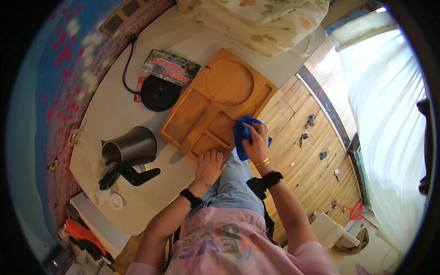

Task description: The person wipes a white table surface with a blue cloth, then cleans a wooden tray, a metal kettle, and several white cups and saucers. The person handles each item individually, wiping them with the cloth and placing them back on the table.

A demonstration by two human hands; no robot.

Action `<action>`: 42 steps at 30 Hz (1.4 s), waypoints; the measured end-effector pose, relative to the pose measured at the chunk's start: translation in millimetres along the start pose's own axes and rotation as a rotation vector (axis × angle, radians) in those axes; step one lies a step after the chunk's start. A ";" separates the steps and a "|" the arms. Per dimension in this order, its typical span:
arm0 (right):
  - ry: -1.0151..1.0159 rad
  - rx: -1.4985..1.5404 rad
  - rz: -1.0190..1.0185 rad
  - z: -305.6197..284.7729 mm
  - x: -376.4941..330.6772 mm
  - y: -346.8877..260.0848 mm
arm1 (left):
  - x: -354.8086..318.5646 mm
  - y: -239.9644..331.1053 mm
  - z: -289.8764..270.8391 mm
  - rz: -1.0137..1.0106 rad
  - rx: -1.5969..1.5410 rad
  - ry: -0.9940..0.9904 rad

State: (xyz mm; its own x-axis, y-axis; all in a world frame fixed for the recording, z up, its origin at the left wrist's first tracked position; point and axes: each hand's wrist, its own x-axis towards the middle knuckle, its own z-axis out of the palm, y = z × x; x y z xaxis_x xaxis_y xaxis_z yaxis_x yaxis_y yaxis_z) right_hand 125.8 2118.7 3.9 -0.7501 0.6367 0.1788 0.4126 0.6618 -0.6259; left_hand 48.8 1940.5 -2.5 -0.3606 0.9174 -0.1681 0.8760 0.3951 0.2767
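A wooden tray (212, 105) with a round recess and several rectangular compartments lies slanted over the table's right edge. My left hand (209, 167) rests at its near corner, fingers bent over the edge into the nearest compartment, with nothing seen in its grip. In my right hand (256, 143) a crumpled blue cloth (241, 133) is bunched, pressed against the tray's right edge beside a small square compartment. The tray's compartments hold nothing. Part of the cloth is hidden under my fingers.
On the pale table (112, 98), a dark metal kettle (133, 144) with a black handle stands left of the tray. A black round kettle base (159, 93), a printed packet (172, 67) and white cups (98, 197) are nearby. Litter (310, 120) dots the wooden floor.
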 end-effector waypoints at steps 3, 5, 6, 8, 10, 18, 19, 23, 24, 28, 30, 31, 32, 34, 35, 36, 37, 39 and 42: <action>0.068 0.110 0.239 -1.6 -8.8 8.4 | 6.8 3.7 0.5 -0.037 0.093 0.015; 0.077 0.120 0.261 -1.5 -14.9 12.2 | 10.3 4.7 1.4 -0.029 0.104 -0.011; 0.082 0.125 0.288 -1.7 -17.7 13.5 | 11.6 3.9 1.5 -0.010 0.080 0.010; 0.091 0.139 0.284 -3.1 -22.9 15.1 | 12.1 0.9 0.1 0.017 0.023 0.031; 0.106 0.147 0.292 -5.9 -26.5 14.8 | 12.0 -2.1 -4.6 0.043 -0.059 0.062; 0.223 0.221 0.298 -40.8 -13.6 2.5 | 11.3 6.1 -70.2 0.054 -0.395 0.087; 0.236 0.224 0.266 -45.8 -10.2 -1.4 | 11.8 7.3 -81.3 0.061 -0.442 0.094; 0.243 0.256 0.206 -58.7 3.2 -23.7 | 1.6 0.4 -124.4 -0.055 -0.761 0.002; 0.248 0.263 0.181 -59.9 6.3 -30.5 | -3.4 -2.1 -133.7 -0.077 -0.840 -0.005; 0.271 0.260 0.061 -60.8 21.1 -56.4 | -21.1 -18.3 -161.1 -0.155 -0.920 -0.033; 0.289 0.305 0.053 -60.0 27.6 -69.0 | -24.9 -26.5 -168.5 -0.168 -0.906 -0.038; 0.301 0.325 0.048 -61.0 30.8 -74.6 | -26.6 -31.5 -172.4 -0.164 -0.893 -0.020; 0.294 0.344 0.052 -62.9 33.9 -79.8 | -28.9 -38.1 -176.7 -0.180 -0.885 -0.026; 0.281 0.386 0.052 -66.1 40.2 -91.9 | -32.4 -48.1 -184.2 -0.200 -0.857 -0.014; 0.291 0.363 -0.005 -67.5 43.0 -98.6 | -33.5 -52.1 -187.1 -0.201 -0.839 0.003; 0.305 0.337 -0.065 -69.4 45.7 -105.3 | -34.9 -54.4 -189.3 -0.202 -0.823 0.019; 0.327 0.314 -0.128 -71.9 47.7 -112.0 | -36.9 -55.2 -190.9 -0.243 -0.792 0.028; 0.235 0.289 -0.242 -74.6 46.6 -128.2 | -39.7 -56.6 -192.7 -0.321 -0.732 0.041; 0.064 0.246 -0.461 -71.3 39.9 -156.7 | -41.7 -59.6 -193.4 -0.366 -0.806 0.141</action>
State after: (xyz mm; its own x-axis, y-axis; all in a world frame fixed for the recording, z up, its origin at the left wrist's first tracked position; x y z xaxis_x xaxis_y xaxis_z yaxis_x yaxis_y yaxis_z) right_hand 68.0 2068.7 163.2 -0.7891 0.3293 0.5186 -0.0918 0.7715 -0.6296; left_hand -50.3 1887.9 171.0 -0.6559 0.7037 -0.2733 0.2262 0.5286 0.8181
